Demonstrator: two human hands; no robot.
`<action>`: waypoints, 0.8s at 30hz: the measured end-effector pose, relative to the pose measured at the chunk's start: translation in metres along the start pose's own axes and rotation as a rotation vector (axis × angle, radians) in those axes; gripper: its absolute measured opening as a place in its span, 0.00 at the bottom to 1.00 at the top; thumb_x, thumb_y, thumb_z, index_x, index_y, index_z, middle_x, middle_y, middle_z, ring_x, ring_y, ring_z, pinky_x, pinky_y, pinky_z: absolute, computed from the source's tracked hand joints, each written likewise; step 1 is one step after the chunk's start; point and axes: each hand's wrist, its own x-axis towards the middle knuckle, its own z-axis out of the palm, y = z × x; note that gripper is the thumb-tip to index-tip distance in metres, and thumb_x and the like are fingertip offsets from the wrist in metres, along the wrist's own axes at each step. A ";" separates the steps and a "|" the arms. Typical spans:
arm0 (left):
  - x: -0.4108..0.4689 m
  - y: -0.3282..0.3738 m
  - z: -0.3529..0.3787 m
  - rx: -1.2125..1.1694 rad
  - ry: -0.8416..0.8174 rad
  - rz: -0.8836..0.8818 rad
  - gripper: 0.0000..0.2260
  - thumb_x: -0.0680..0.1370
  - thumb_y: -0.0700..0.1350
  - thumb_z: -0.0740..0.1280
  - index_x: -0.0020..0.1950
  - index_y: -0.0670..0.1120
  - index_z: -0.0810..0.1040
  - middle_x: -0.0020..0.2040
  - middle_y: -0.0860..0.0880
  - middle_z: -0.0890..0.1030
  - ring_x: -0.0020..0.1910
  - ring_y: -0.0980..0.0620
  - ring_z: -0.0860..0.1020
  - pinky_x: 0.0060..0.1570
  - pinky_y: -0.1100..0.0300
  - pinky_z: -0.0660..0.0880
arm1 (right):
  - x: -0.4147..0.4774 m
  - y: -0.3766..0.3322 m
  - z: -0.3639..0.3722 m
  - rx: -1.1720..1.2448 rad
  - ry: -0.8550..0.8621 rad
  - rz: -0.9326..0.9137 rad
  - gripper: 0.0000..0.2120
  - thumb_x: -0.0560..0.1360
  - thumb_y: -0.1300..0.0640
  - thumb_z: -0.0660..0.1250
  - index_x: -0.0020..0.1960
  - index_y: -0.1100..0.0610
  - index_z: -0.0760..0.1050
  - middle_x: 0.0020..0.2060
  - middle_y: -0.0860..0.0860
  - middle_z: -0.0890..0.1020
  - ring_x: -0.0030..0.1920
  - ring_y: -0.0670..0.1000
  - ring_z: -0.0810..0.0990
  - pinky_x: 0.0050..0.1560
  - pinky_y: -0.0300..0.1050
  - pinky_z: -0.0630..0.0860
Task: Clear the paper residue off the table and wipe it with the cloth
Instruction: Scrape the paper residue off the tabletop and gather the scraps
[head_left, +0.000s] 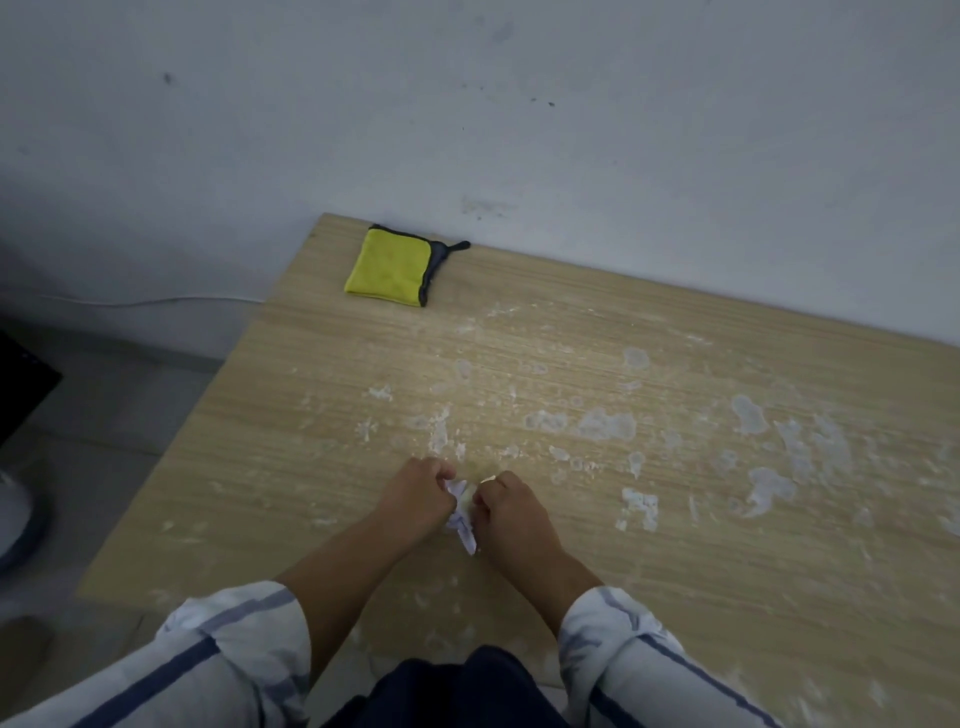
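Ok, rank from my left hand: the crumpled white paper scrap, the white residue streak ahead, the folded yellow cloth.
1. Crumpled white paper scrap: gripped by the left hand.
2. White residue streak: just beyond it.
3. Folded yellow cloth: far edge, by the wall.

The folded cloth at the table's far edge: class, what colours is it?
The cloth is bright yellow with a dark grey edge, shown in the head view.

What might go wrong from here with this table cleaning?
The small crumpled white paper wad gripped by the left hand and right hand may tear and drop scraps on the light wooden table. The white residue patches spread far right; some may get missed.
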 end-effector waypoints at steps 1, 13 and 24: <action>0.000 -0.001 0.001 0.004 0.000 0.005 0.16 0.74 0.41 0.67 0.62 0.43 0.77 0.55 0.45 0.80 0.50 0.50 0.77 0.46 0.64 0.69 | 0.001 0.000 0.001 0.003 0.005 -0.004 0.04 0.73 0.63 0.63 0.42 0.64 0.75 0.44 0.62 0.75 0.43 0.61 0.73 0.40 0.44 0.62; 0.005 0.009 0.012 0.153 0.055 -0.005 0.09 0.74 0.43 0.68 0.53 0.46 0.74 0.51 0.48 0.75 0.44 0.52 0.75 0.41 0.60 0.69 | -0.002 0.003 0.000 0.064 0.084 -0.060 0.05 0.71 0.63 0.62 0.42 0.64 0.75 0.41 0.60 0.75 0.40 0.55 0.70 0.40 0.43 0.62; 0.003 0.005 0.011 0.126 0.064 0.044 0.06 0.74 0.42 0.67 0.50 0.46 0.75 0.47 0.50 0.73 0.40 0.54 0.73 0.33 0.64 0.65 | -0.021 0.010 -0.015 0.205 0.066 -0.031 0.23 0.72 0.61 0.63 0.67 0.61 0.68 0.54 0.56 0.71 0.48 0.50 0.71 0.48 0.35 0.65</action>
